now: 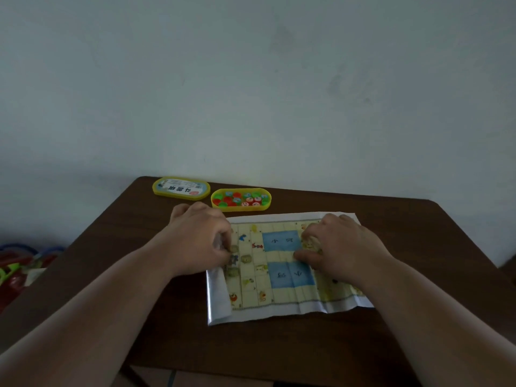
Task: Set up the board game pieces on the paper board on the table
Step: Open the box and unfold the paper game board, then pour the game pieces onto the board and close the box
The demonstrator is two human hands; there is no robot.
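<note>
The paper board (282, 275) lies on the brown table (279, 344), creased, yellow squares with two blue fields in the middle. Its left flap is folded over. My left hand (201, 238) pinches that left flap with curled fingers. My right hand (340, 247) rests on the board's right half, fingers bent and pressing the paper down. A yellow oval tray (266, 208) behind the board holds several red and green round game pieces (240, 199).
The tray's yellow lid (181, 188) with a printed label lies at the table's back left. Colourful plastic toys (16, 266) sit on the floor to the left. A pale wall stands right behind the table.
</note>
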